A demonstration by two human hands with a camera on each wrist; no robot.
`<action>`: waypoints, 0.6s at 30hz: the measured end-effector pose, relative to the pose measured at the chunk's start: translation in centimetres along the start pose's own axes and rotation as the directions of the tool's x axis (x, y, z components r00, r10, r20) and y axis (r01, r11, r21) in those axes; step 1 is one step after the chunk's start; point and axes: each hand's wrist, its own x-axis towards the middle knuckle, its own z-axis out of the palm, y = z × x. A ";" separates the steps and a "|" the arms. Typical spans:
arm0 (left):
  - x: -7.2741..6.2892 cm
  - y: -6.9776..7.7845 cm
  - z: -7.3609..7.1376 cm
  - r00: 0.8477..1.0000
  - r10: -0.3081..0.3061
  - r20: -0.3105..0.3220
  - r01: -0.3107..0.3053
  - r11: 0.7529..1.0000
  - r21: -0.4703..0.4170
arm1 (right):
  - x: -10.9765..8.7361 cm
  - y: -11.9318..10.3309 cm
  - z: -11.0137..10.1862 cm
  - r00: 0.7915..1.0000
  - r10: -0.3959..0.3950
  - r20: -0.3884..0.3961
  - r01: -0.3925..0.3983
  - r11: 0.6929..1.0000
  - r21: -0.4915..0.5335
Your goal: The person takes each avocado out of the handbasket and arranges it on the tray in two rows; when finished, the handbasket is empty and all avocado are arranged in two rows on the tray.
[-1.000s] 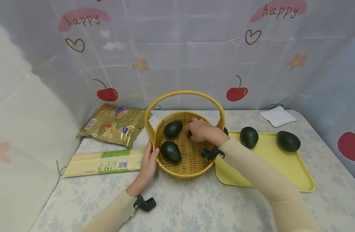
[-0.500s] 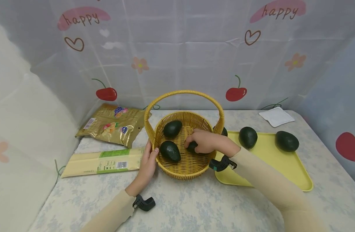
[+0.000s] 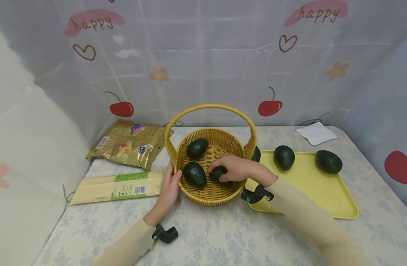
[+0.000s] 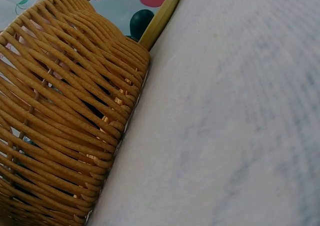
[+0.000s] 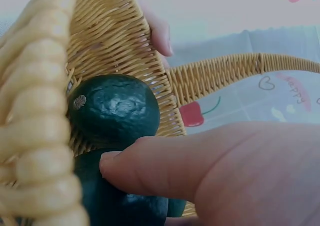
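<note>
A yellow wicker basket [image 3: 210, 202] with a tall arched handle stands in the middle of the table. My left hand [image 3: 169, 189] holds its left side, thumb over the rim and fingers against the outer wall. Inside the basket, my right hand [image 3: 236, 168] grips a dark green avocado [image 3: 218, 176] from above, low over the woven bottom. In the right wrist view the thumb presses on that avocado [image 5: 120, 203]. Two more avocados lie in the basket's left half, one at the back [image 3: 197, 148] and one nearer the front [image 3: 194, 174].
Right of the basket is a yellow tray [image 3: 318, 195] with avocados [image 3: 284, 158] along its back, one partly behind the basket handle. A white square packet [image 3: 317, 133] lies behind it. On the left are a gold snack bag [image 3: 130, 144] and a long cream-and-green package [image 3: 120, 187].
My right hand has moved from the back right of the basket toward its front with the avocado, which now shows more under the fingers. The left hand stays at the rim.
</note>
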 end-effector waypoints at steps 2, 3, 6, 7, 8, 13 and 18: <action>0.0 -0.1 0.0 1.000 0.000 0.000 0.000 1.000 -0.001 | -0.1 0.0 0.0 1.000 0.003 -0.003 -0.003 1.000 0.005; 0.0 -0.1 0.0 1.000 -0.003 0.000 0.003 1.000 0.001 | -0.1 0.0 0.1 1.000 0.002 -0.008 -0.002 1.000 0.002; 0.0 -0.2 0.0 1.000 -0.012 -0.002 0.012 1.000 0.007 | -0.2 0.0 0.2 1.000 0.004 -0.025 -0.004 1.000 0.000; 0.0 -0.1 0.0 1.000 -0.015 -0.001 0.015 1.000 0.009 | -0.3 0.0 0.3 0.999 0.005 -0.031 -0.005 1.000 0.003; -0.1 -0.1 0.0 1.000 -0.019 -0.001 0.019 1.000 0.009 | -0.3 0.1 0.4 0.999 0.000 -0.039 0.000 1.000 -0.003; -0.1 0.0 0.1 1.000 -0.018 0.004 0.018 1.000 0.004 | -0.6 0.3 0.7 0.997 -0.034 -0.072 0.034 0.999 0.004; 0.0 0.0 0.1 1.000 -0.006 -0.003 0.006 1.000 0.009 | -1.5 0.2 0.5 0.991 -0.052 -0.123 0.057 0.998 0.041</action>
